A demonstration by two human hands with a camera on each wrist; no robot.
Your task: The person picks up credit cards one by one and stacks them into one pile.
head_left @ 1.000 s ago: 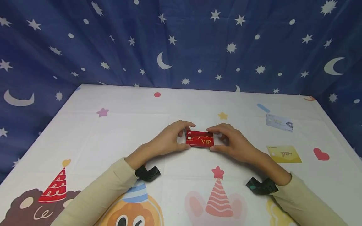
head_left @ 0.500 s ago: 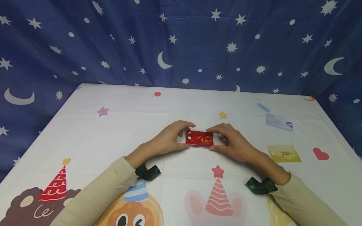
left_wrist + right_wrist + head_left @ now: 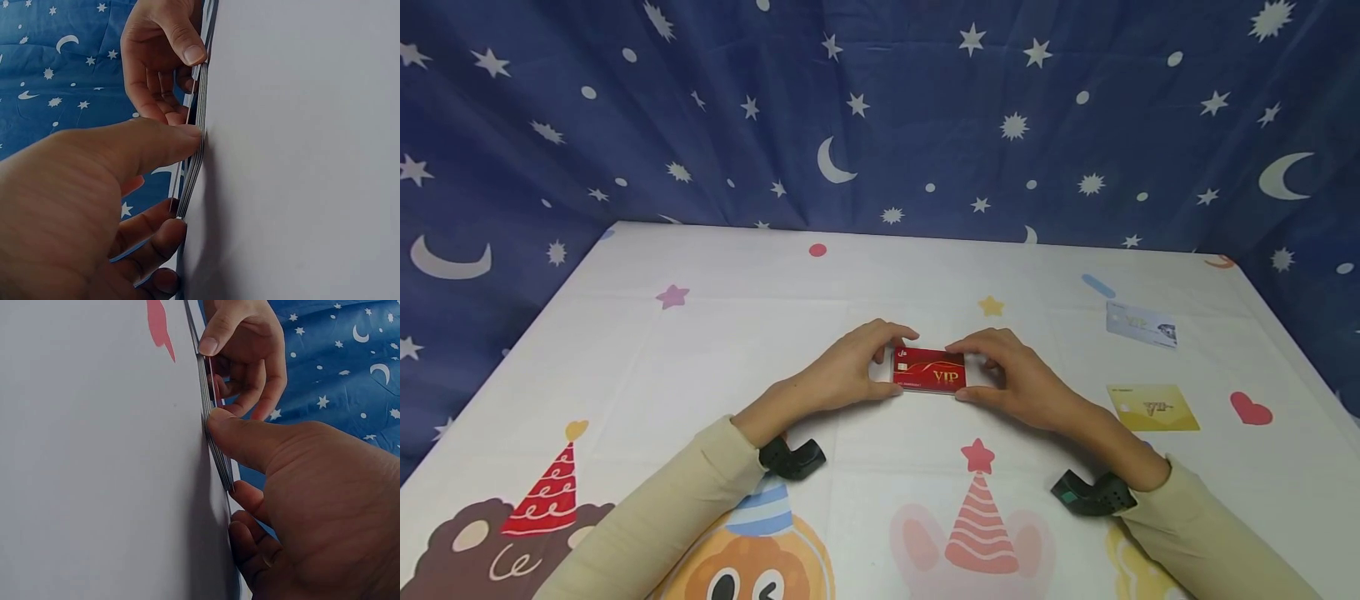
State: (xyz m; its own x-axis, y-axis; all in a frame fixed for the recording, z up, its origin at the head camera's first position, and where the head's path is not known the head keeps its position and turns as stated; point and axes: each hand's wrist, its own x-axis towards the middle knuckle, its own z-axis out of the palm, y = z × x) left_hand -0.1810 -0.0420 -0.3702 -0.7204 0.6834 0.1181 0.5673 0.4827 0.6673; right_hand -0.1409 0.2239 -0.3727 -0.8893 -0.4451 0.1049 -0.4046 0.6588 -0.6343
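A small stack of cards lies at the middle of the table, with a red VIP card (image 3: 929,369) on top. My left hand (image 3: 850,367) holds the stack's left end, thumb at the near edge and fingers curled toward the far side. At the right end my right hand (image 3: 1022,379) grips it in the same way. Several thin layered card edges (image 3: 201,94) show between the two hands in the left wrist view. In the right wrist view the stacked edges (image 3: 219,453) run past my right thumb, close to the tabletop. The far fingertips are partly hidden.
To the right of my right hand lie a gold VIP card (image 3: 1153,408) and, farther back, a silver card (image 3: 1142,324), both flat. The white table (image 3: 760,275) has a printed cloth. A dark blue starry curtain (image 3: 925,108) hangs behind it.
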